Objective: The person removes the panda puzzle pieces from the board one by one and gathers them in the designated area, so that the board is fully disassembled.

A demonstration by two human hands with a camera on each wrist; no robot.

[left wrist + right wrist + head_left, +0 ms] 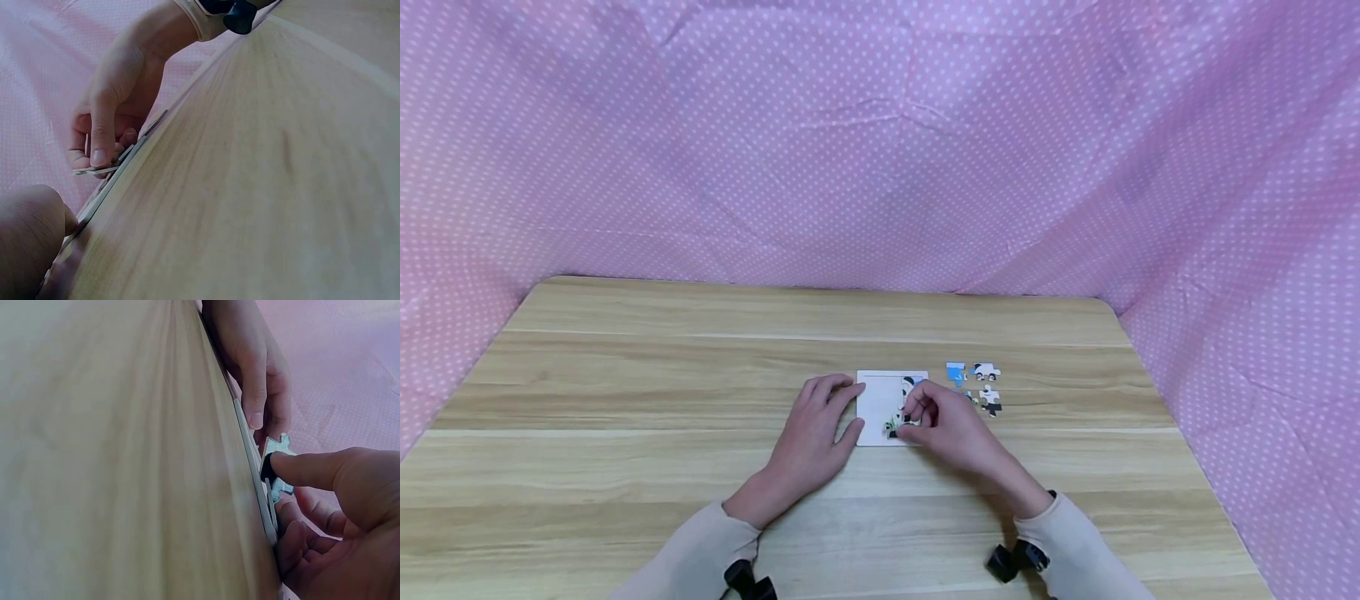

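A white puzzle tray (874, 410) lies flat on the table, with panda-picture pieces along its right side. My right hand (951, 425) is over that side and pinches a puzzle piece (275, 464) between thumb and fingers. The piece is tilted above the tray in the right wrist view, with a black patch and light, knobbed edges. My left hand (817, 429) rests at the tray's left edge, fingers and thumb extended and touching the rim. The right fingers partly hide the pieces lying in the tray.
Several loose puzzle pieces lie right of the tray, among them a blue piece (956, 372) and a white and black piece (990, 400). The wooden table (662, 392) reaches back to a pink dotted cloth (880, 167).
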